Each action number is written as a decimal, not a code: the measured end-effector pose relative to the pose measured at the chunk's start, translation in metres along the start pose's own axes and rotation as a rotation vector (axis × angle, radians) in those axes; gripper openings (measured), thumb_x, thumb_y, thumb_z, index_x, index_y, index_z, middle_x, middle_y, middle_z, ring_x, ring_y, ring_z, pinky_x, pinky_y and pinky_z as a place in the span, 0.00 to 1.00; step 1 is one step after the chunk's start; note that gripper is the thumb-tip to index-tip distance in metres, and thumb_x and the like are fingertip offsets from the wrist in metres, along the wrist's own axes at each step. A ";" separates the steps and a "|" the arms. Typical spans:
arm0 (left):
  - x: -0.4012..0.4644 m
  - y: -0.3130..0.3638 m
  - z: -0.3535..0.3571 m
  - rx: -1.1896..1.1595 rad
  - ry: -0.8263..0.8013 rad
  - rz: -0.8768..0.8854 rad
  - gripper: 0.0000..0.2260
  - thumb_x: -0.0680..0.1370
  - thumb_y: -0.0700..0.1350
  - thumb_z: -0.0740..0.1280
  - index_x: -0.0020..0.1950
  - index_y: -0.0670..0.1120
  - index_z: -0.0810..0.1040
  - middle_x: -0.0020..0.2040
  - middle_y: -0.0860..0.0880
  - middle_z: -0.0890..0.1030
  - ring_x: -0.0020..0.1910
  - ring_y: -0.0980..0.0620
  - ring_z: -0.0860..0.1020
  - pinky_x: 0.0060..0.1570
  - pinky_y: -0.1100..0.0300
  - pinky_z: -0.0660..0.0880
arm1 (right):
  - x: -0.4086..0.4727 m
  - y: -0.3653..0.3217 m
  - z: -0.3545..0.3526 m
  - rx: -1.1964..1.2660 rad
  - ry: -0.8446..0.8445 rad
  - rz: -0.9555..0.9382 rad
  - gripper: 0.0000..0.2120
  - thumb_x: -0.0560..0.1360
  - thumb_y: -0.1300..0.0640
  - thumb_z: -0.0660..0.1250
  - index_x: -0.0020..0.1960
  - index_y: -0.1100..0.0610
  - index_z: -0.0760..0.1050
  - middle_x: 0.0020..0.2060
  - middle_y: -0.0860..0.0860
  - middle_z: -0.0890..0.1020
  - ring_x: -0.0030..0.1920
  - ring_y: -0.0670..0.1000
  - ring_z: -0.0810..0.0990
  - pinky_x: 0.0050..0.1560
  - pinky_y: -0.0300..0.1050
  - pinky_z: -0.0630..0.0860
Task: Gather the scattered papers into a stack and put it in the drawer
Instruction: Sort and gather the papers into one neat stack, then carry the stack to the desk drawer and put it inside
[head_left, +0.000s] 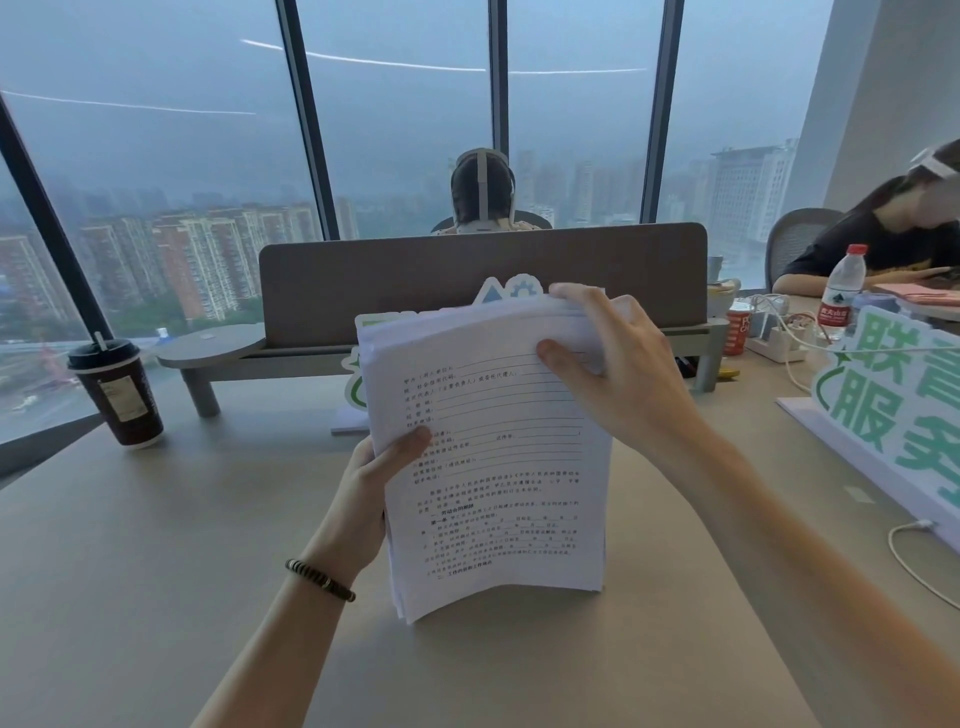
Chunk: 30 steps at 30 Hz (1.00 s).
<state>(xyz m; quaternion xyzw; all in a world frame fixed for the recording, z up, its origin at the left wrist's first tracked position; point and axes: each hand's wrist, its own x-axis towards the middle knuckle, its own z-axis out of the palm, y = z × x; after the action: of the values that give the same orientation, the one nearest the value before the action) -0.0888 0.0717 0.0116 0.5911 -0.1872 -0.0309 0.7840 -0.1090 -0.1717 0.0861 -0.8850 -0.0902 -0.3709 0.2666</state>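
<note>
Left hand (371, 488) fingers curled round the stack (493, 457) at its left edge, thumb on the printed top sheet, right hand (610, 364) fingers pinching its far corner, stack held upright above the bench (156, 545), edges slightly uneven

The stack of papers (493, 457) at centre frame hides most of a green-and-white sign (511, 291) behind it and the left hand (371, 493)'s fingers, only the thumb showing. Its printed lines are too small to read. The right hand (618, 374)'s fingertips curl out of sight over the top edge. At right, a second sign (893, 395) is cut by the frame edge. A seated person (480, 192) is mostly hidden behind the grey divider (415, 280).
</note>
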 end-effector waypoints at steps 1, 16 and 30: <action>0.000 -0.001 0.000 -0.001 0.003 0.009 0.12 0.73 0.45 0.66 0.51 0.54 0.86 0.54 0.44 0.86 0.52 0.42 0.85 0.49 0.46 0.82 | 0.000 0.000 0.000 -0.004 0.008 -0.006 0.21 0.78 0.42 0.64 0.69 0.39 0.65 0.55 0.49 0.71 0.51 0.48 0.72 0.51 0.46 0.71; 0.001 -0.014 -0.003 0.132 0.102 0.046 0.13 0.70 0.40 0.77 0.53 0.42 0.84 0.52 0.42 0.86 0.50 0.40 0.85 0.47 0.48 0.83 | -0.003 0.006 0.003 0.083 0.040 -0.081 0.25 0.80 0.46 0.64 0.76 0.38 0.62 0.60 0.47 0.73 0.55 0.40 0.70 0.57 0.34 0.71; 0.005 -0.022 0.005 0.259 0.173 0.079 0.06 0.75 0.43 0.74 0.51 0.48 0.85 0.49 0.49 0.88 0.49 0.48 0.86 0.46 0.51 0.83 | -0.040 0.028 0.051 1.077 -0.124 0.541 0.20 0.68 0.51 0.76 0.57 0.57 0.81 0.49 0.54 0.87 0.49 0.58 0.86 0.45 0.51 0.83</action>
<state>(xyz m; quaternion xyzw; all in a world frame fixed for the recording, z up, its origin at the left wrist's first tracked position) -0.0820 0.0593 -0.0062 0.6798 -0.1443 0.0754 0.7151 -0.0964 -0.1666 0.0172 -0.6372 -0.0526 -0.1398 0.7561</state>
